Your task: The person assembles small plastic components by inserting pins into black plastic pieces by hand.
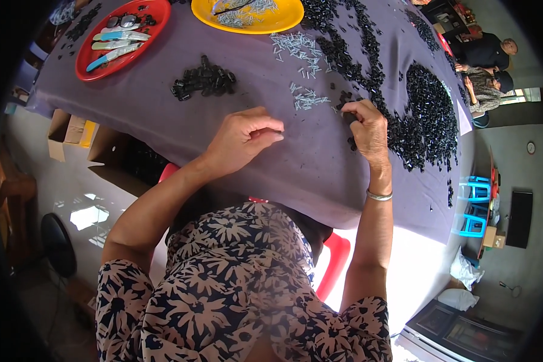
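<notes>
My left hand (242, 137) hovers over the near part of the purple cloth, thumb and fingertips pressed together. A dark sliver shows between them, too small to make out. To the right, my right hand (368, 131) is closed in a pinch beside a few loose black pieces, with its fingertips hiding what they grip. Between the hands and a little farther off lies a small heap of silvery pins (309, 98). A larger scatter of pins (295, 48) spreads behind it. Small black plastic parts (425, 120) form a big pile right of my right hand. Another cluster of black parts (204, 79) sits beyond my left hand.
A red tray (84, 67) with several knife-like tools stands at the far left. The yellow tray (286, 25) at the back holds more pins. Cardboard boxes (105, 145) are on the floor at the left. Two people (485, 54) are at the far right, near blue stools (475, 224).
</notes>
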`<state>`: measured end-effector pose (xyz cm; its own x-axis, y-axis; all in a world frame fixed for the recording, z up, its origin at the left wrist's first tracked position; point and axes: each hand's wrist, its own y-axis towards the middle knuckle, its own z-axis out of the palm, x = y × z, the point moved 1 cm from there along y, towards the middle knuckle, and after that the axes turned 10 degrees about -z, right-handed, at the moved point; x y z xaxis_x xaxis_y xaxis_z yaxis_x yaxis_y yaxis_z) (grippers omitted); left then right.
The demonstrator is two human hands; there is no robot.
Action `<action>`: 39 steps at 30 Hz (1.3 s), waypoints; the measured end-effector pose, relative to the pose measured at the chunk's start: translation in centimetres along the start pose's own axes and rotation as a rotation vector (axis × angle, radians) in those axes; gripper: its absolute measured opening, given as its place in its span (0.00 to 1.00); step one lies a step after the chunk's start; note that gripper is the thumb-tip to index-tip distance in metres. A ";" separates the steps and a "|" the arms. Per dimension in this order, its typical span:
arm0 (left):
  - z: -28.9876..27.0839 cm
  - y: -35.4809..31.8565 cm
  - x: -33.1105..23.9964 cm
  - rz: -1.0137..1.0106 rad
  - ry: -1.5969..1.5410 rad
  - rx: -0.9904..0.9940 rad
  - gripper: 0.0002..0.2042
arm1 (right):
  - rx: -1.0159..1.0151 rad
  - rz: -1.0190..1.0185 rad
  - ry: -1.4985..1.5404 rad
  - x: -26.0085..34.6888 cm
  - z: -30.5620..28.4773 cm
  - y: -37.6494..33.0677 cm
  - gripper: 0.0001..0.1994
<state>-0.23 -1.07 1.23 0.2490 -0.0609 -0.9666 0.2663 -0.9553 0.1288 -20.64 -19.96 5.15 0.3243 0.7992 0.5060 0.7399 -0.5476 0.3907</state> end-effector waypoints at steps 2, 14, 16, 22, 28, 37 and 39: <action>0.2 0.1 0.0 0.032 -0.013 -0.008 0.06 | 0.021 -0.109 -0.060 -0.7 0.5 0.2 0.16; 0.0 0.0 0.3 0.023 -0.016 -0.014 0.06 | 0.085 0.202 0.339 0.1 1.4 1.2 0.04; 0.0 0.0 0.2 0.014 -0.020 -0.011 0.06 | 0.080 0.230 0.380 -0.4 1.4 1.2 0.04; 0.0 0.1 0.3 0.035 0.000 -0.013 0.06 | 0.127 0.291 0.407 -1.1 1.4 1.4 0.06; -0.1 0.1 0.2 0.023 0.006 -0.008 0.06 | 0.129 0.180 0.294 0.1 1.4 1.4 0.11; 0.0 0.1 0.3 0.031 -0.006 0.000 0.06 | 0.077 0.279 0.234 0.4 1.2 1.1 0.10; 0.1 0.1 0.3 0.041 0.007 -0.005 0.06 | 0.054 0.300 0.328 0.3 1.2 1.0 0.09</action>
<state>-0.19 -1.17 0.94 0.2661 -0.0981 -0.9589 0.2600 -0.9506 0.1694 -19.13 -20.01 4.80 0.3314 0.4811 0.8116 0.6741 -0.7226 0.1531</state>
